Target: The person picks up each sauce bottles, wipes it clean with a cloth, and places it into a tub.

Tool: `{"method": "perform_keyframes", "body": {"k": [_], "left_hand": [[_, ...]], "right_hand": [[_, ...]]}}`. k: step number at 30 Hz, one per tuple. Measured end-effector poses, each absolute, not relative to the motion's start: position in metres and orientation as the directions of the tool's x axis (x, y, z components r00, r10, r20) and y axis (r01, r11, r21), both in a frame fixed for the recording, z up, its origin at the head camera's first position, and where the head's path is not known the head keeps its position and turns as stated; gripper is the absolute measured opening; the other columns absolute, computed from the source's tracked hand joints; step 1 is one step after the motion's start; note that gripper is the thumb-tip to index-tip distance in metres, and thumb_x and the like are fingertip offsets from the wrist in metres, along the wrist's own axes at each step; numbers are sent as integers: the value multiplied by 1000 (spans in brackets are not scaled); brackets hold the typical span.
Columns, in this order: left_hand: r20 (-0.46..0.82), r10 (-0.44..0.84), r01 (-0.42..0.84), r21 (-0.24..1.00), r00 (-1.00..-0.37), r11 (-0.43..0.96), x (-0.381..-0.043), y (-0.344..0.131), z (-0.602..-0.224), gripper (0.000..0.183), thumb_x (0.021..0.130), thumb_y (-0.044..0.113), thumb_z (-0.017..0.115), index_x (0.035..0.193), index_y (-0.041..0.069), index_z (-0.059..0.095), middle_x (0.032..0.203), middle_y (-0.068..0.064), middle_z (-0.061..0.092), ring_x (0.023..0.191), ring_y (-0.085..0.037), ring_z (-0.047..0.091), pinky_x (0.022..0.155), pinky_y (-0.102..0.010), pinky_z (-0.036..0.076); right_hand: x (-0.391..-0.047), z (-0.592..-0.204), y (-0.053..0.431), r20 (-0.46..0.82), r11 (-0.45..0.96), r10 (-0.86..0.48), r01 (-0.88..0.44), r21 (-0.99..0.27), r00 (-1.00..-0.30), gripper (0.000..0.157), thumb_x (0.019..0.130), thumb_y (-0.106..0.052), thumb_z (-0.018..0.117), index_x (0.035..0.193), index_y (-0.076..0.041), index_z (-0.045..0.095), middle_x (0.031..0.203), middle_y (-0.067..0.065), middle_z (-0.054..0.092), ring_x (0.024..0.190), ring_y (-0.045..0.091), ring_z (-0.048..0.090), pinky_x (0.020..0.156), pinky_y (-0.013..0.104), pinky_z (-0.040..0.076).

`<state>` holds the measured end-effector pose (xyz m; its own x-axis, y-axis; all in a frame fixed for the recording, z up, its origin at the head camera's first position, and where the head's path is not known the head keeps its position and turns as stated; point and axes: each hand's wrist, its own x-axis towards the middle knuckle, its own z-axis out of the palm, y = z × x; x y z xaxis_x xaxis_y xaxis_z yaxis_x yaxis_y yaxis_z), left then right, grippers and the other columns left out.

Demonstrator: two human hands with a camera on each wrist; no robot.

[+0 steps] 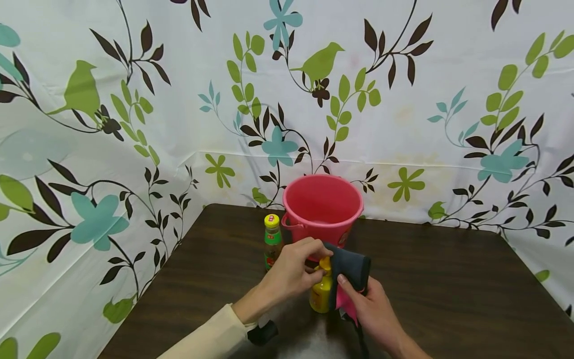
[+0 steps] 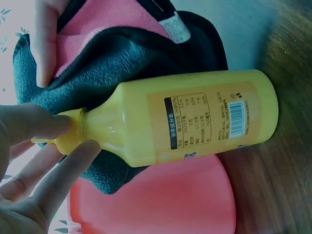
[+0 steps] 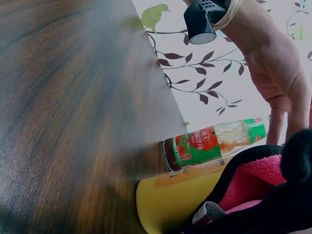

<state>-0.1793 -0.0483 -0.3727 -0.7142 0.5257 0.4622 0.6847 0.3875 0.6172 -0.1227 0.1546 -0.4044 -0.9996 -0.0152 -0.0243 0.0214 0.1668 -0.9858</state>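
A yellow squeeze bottle (image 1: 320, 295) stands upright on the table. My left hand (image 1: 293, 267) pinches its yellow cap (image 2: 73, 131) between thumb and fingers, as the left wrist view shows. With my right hand (image 1: 378, 311) I grip a folded cloth (image 1: 352, 264), dark grey-blue on one side and pink on the other. The cloth lies against the bottle's right side, and a white tag (image 2: 175, 28) shows on it. Most of my right hand's fingers are hidden behind the cloth. Printed text and a barcode (image 2: 237, 119) cover the bottle's label.
Just behind the bottle stands a pink bucket (image 1: 329, 233). To its left is a glass bottle (image 1: 272, 240) with a yellow cap and a green and red label. The dark wooden table (image 1: 448, 279) meets a patterned curtain (image 1: 394, 119) at the back and left.
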Motion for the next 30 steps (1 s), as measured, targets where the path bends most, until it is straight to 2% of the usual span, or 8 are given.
{"method": "perform_keyframes", "body": {"k": [4, 11, 16, 25, 30], "left_hand": [[444, 504, 654, 648, -741, 390, -178, -48, -373, 32, 86, 0, 83, 113, 12, 71, 114, -5, 74, 102, -18, 74, 81, -22, 64], [448, 498, 652, 654, -743, 384, -178, -47, -374, 31, 86, -2, 83, 111, 11, 71, 113, -5, 75, 98, -17, 74, 81, -21, 63], [453, 498, 653, 663, -739, 366, -178, -47, -373, 29, 86, -3, 82, 109, 10, 71, 112, -5, 75, 97, -19, 75, 81, -22, 64], [446, 497, 645, 671, -745, 365, -178, -46, -371, 30, 86, -4, 83, 109, 10, 71, 112, -5, 76, 96, -18, 75, 82, -23, 64], [444, 495, 642, 674, -747, 365, -178, -46, -371, 29, 85, -4, 83, 108, 10, 71, 112, -6, 76, 96, -18, 75, 82, -24, 64]], "right_hand": [[-125, -409, 154, -30, 193, -16, 27, -981, -999, 39, 105, -30, 65, 137, -7, 70, 132, 10, 74, 121, 20, 67, 99, 31, 52], [-128, -413, 156, -42, 226, -20, 37, -973, -999, 42, 106, -36, 64, 137, -9, 70, 132, 8, 75, 124, 20, 66, 107, 44, 53], [-130, -416, 157, -82, 241, -24, 74, -968, -996, 42, 104, -42, 65, 135, -13, 72, 130, 5, 76, 124, 19, 66, 108, 41, 51], [-135, -428, 162, -98, 301, -36, 82, -950, -995, 45, 106, -39, 63, 138, -9, 69, 131, 5, 75, 119, 17, 64, 107, 43, 51], [-135, -430, 164, -99, 328, -39, 81, -941, -994, 46, 106, -39, 63, 139, -7, 69, 129, 4, 74, 114, 15, 62, 103, 39, 51]]}}
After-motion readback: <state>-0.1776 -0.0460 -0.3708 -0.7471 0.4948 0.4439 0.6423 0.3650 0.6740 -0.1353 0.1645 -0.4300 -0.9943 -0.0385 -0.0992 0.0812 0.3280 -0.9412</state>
